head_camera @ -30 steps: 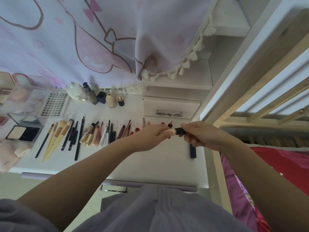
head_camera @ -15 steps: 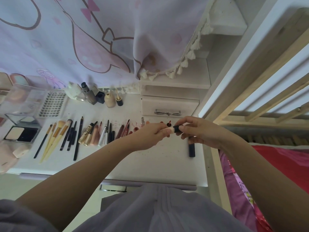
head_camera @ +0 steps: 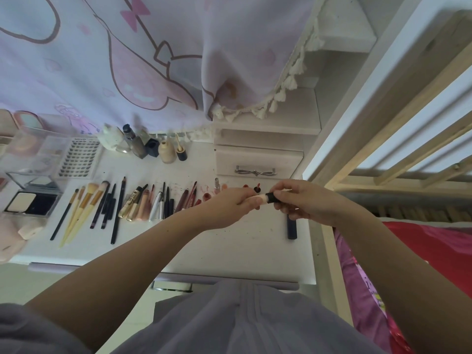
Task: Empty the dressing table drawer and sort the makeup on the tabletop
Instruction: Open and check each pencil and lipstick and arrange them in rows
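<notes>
The fingers (head_camera: pixel 251 200) of the left hand (head_camera: pixel 227 205) pinch the pale body of a small makeup tube (head_camera: pixel 260 199), and the right hand (head_camera: pixel 301 201) has its fingertips clamped on the tube's black cap (head_camera: pixel 270 197). The tube is held in the air, above the right part of the tabletop (head_camera: pixel 242 246), in front of the small drawer (head_camera: pixel 258 162).

I judge the tube light, stiff and rather smooth, so it may slip; a hold on the body and the cap together seems best. It looks short and round, beige with a dark cap.

A dark tube (head_camera: pixel 291 228) lies near the right edge. Brushes (head_camera: pixel 84 205) and pencils lie in a row toward the left edge.
</notes>
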`<act>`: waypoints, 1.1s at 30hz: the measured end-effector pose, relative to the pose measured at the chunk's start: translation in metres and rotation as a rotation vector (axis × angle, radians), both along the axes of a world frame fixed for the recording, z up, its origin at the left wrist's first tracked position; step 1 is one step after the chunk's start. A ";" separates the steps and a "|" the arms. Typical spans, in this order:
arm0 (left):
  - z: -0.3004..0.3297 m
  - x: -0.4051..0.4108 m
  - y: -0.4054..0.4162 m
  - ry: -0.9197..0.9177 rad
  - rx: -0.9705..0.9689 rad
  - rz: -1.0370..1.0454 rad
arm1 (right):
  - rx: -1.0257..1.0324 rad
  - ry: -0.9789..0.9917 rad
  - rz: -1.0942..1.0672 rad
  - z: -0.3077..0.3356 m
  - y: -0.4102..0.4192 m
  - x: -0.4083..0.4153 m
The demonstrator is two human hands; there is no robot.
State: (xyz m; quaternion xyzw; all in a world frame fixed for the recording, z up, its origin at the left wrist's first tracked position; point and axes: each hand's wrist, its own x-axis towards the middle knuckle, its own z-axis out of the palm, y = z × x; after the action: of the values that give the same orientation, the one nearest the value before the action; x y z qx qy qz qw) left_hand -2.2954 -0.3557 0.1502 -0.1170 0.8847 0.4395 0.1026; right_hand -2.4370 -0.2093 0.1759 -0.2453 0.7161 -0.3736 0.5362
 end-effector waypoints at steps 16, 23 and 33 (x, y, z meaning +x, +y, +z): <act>-0.004 0.006 -0.010 -0.070 0.064 -0.036 | -0.015 0.205 0.074 0.004 0.013 -0.009; -0.026 0.015 -0.005 -0.119 0.174 0.163 | -0.025 -0.061 -0.168 -0.025 0.024 -0.008; -0.084 0.019 0.043 -0.018 0.087 0.648 | 0.020 0.193 -0.358 -0.107 0.016 0.034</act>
State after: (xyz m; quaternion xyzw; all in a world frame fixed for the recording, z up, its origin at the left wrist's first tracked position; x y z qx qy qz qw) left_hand -2.2766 -0.3125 0.0664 -0.3919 0.7809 0.4855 -0.0299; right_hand -2.4031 -0.1929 0.0687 -0.1436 0.8001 -0.4305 0.3924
